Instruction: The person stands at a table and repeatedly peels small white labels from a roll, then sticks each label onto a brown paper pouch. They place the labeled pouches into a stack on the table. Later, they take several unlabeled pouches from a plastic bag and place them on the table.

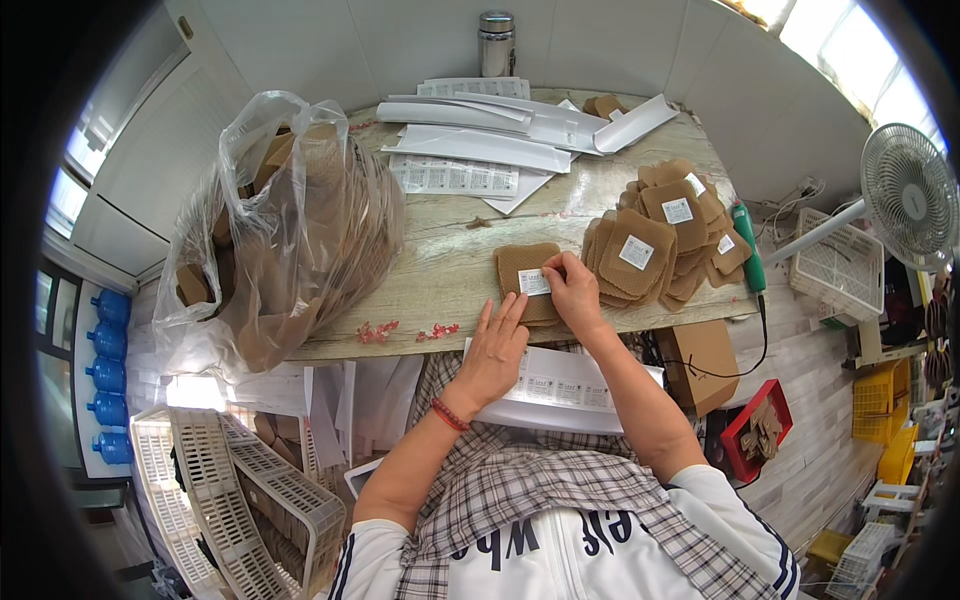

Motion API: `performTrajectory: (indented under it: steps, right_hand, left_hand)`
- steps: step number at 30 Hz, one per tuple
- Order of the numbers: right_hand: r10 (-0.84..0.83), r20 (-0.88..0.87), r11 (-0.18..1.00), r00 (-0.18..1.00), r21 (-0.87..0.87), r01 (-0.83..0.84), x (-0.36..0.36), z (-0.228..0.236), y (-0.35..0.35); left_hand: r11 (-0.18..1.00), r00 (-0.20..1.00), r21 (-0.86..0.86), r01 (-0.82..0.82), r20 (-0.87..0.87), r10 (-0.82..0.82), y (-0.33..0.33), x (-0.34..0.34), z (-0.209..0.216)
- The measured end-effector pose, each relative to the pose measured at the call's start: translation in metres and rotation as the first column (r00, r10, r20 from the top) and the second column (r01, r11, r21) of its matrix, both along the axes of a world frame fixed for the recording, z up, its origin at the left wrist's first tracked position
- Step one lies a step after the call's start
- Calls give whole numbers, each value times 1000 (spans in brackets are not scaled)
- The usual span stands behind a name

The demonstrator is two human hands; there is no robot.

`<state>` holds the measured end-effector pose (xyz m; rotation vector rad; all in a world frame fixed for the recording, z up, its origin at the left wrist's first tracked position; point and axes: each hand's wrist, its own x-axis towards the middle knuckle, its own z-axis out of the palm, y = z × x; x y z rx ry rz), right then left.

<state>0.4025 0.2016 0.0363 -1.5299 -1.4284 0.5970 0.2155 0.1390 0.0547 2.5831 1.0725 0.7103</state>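
Observation:
A small stack of brown cardboard-like pads (512,262) with rounded corners lies at the table's front edge, a white label (535,282) on its top pad. My left hand (492,345) rests with straight fingers, their tips at the label's lower left edge. The fingers of my right hand (575,295) are pinched together at the label's right side. Close by on the right are heaped several labelled brown pads (635,275). Across my lap lies a white label sheet (565,385), partly under my forearms.
A clear plastic bag (300,230) of brown pieces fills the table's left. Label sheets (480,150) and a steel flask (496,45) are at the back. A green-handled corded tool (746,240) lies at the right edge, near a fan (910,195). White crates (240,490) stand lower left.

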Motion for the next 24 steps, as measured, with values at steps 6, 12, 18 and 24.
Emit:
performTrajectory:
  steps: [6, 12, 18, 24]
  right_hand:
    - [-14, 18, 1000, 1000, -19, 14, 0, 0, 0]
    - [-8, 265, 998, 964, 59, -8, -5, 3, -3]
    - [-180, 371, 981, 911, 141, 136, -15, 8, -1]
    - [-137, 427, 988, 894, -8, 156, 3, 8, 14]
  left_hand:
    - [1000, 1000, -3, 1, 6, -1, 0, 0, 0]
    - [1000, 1000, 8, -5, -8, 5, 0, 1, 1]
    - [1000, 1000, -4, -13, -8, 13, -2, 1, -1]
    - [1000, 1000, 2, -12, -13, 12, -3, -1, -4]
